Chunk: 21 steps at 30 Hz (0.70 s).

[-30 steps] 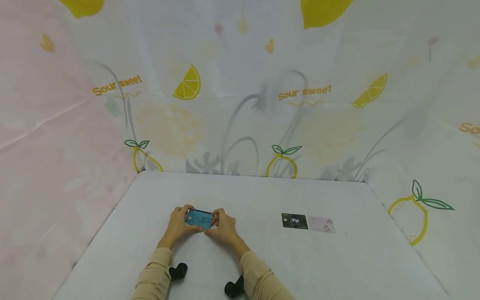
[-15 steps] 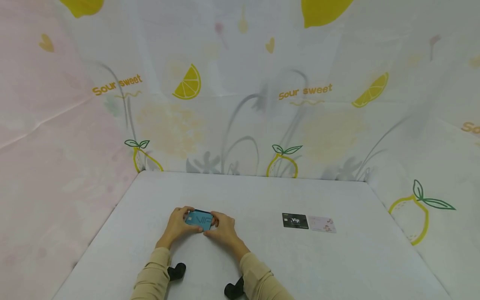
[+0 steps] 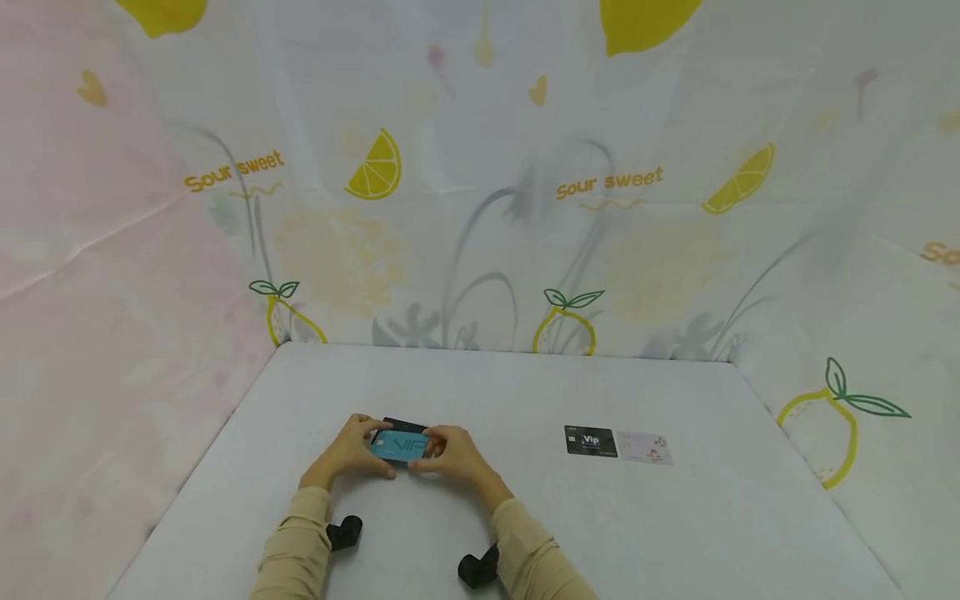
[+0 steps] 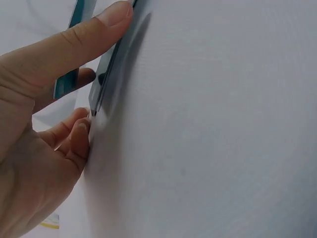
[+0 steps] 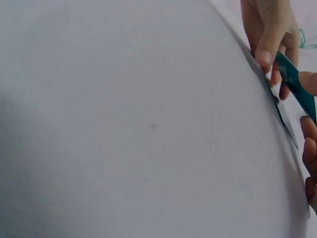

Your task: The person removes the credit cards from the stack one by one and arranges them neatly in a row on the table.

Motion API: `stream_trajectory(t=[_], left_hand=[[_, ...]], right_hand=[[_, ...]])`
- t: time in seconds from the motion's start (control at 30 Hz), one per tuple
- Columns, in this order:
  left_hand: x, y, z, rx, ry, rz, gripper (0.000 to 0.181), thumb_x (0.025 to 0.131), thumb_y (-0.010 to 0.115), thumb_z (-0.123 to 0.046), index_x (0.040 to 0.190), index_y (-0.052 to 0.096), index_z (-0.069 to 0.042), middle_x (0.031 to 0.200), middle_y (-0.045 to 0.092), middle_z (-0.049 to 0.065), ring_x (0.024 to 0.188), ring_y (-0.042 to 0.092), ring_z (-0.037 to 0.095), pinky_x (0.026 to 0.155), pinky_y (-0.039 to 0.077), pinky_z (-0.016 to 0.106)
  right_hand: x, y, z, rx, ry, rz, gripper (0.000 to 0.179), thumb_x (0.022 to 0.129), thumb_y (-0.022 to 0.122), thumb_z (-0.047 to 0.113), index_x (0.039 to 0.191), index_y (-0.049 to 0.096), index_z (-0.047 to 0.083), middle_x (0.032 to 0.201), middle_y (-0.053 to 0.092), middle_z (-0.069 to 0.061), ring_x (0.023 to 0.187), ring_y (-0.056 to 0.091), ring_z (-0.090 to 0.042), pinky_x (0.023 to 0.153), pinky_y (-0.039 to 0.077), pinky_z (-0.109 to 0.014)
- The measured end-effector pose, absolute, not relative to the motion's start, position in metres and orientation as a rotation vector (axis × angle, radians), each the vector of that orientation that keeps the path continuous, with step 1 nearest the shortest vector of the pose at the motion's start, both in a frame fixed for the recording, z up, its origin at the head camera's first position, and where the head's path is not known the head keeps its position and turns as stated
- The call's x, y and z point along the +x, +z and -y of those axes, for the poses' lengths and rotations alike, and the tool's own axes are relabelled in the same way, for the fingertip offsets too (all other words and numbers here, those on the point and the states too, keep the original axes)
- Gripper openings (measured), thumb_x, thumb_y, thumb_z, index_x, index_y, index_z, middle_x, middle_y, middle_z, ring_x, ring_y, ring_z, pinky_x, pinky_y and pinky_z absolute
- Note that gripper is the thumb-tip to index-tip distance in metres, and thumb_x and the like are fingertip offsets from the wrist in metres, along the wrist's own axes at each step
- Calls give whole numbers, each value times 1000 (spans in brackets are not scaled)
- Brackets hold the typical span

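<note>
A teal VIP card (image 3: 397, 446) is raised a little over a dark card (image 3: 405, 424), which lies low by the table. The right hand (image 3: 456, 454) pinches the teal card at its right end, thumb on the near edge and index finger on the far edge. The left hand (image 3: 351, 451) spans the left end of both cards. In the left wrist view its thumb (image 4: 116, 15) crosses the edge of the dark card (image 4: 104, 79), while the teal card (image 4: 65, 85) passes behind the thumb. Whether the left fingers also grip the teal card, I cannot tell.
To the right on the white table (image 3: 675, 533), a black Vip card (image 3: 591, 442) lies beside a pale pink patterned card (image 3: 645, 448). Black camera mounts stick out by both sleeves. A lemon-print cloth (image 3: 480, 208) stands behind and at the sides.
The teal card has come up off the dark card, baring more of it beyond the far edge. The left thumb has shifted toward the body, and both forearms have spread slightly apart.
</note>
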<state>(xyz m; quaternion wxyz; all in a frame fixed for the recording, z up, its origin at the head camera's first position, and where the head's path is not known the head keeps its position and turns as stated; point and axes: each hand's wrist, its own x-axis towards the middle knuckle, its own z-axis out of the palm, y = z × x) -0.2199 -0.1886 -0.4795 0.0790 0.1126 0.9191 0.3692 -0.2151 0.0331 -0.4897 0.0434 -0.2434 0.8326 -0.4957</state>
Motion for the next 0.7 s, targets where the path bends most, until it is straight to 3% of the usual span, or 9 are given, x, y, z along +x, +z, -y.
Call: stream_trajectory(t=[0.17, 0.37, 0.7], left_hand=[[-221, -474, 195, 374, 1121, -2661, 74, 57, 91, -27, 122, 60, -7, 124, 40, 26, 107, 48, 39, 84, 43, 53], [-219, -474, 199, 418, 1226, -2592, 71, 63, 88, -28, 124, 59, -5, 124, 39, 26, 106, 48, 39, 84, 44, 52], [-220, -482, 201, 419, 1306, -2610, 70, 61, 89, -27, 121, 59, -6, 126, 40, 27, 105, 50, 37, 82, 46, 49]], right_hand=[[-216, -488, -37, -780, -1568, -2473, 47, 71, 80, 9, 110, 62, -11, 78, 66, -13, 65, 50, -1, 62, 45, -16], [-215, -488, -41, -799, -1536, -2504, 48, 71, 80, 13, 110, 63, -8, 87, 64, -12, 71, 51, -7, 65, 44, -18], [-215, -481, -37, -800, -1308, -2621, 57, 70, 83, 21, 117, 62, -1, 98, 61, -7, 81, 52, -9, 73, 44, -20]])
